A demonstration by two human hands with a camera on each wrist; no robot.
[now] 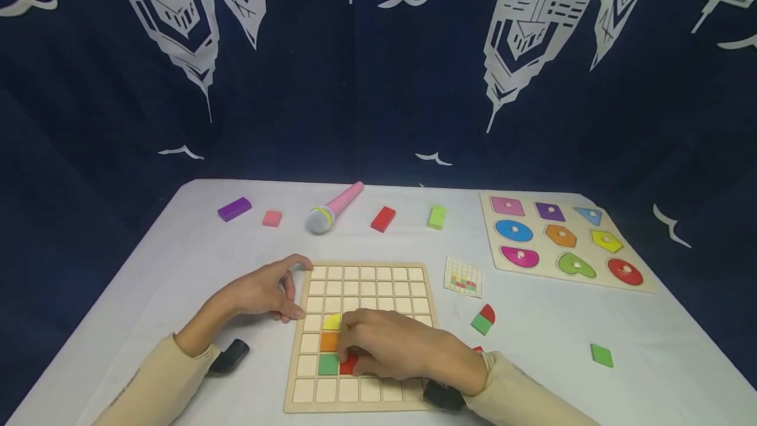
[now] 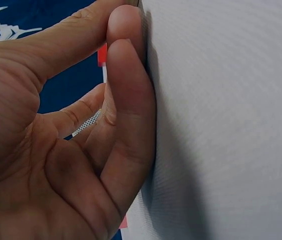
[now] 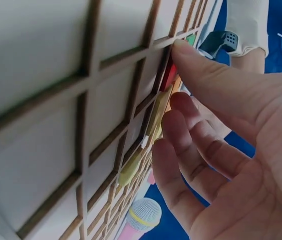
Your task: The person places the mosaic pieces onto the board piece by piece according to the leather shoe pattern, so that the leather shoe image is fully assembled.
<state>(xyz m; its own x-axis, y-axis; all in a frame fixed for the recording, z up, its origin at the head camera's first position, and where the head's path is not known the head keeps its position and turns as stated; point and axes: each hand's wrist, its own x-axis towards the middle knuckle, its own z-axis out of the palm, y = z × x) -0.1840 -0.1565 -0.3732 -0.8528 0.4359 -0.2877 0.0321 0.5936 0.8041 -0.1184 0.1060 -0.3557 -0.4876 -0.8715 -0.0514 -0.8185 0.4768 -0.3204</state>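
Observation:
A wooden grid board (image 1: 408,281) lies at the table's near middle. In its left columns sit a yellow tile (image 1: 332,322), an orange tile (image 1: 328,341), a green tile (image 1: 328,365) and a red tile (image 1: 349,365). My right hand (image 1: 350,347) lies over the board, and in the right wrist view its thumb tip (image 3: 180,52) presses the red tile (image 3: 168,76) while the other fingers hang relaxed. My left hand (image 1: 290,289) rests against the board's left edge, with fingers (image 2: 128,80) flat on the white tablecloth (image 2: 220,125), holding nothing.
Along the back lie a purple block (image 1: 234,209), a pink block (image 1: 272,218), a pink toy microphone (image 1: 333,209), a red block (image 1: 383,219) and a green block (image 1: 437,217). A shape puzzle board (image 1: 641,284) sits right. A pattern card (image 1: 464,277) and loose tiles (image 1: 483,319) (image 1: 601,355) lie nearby.

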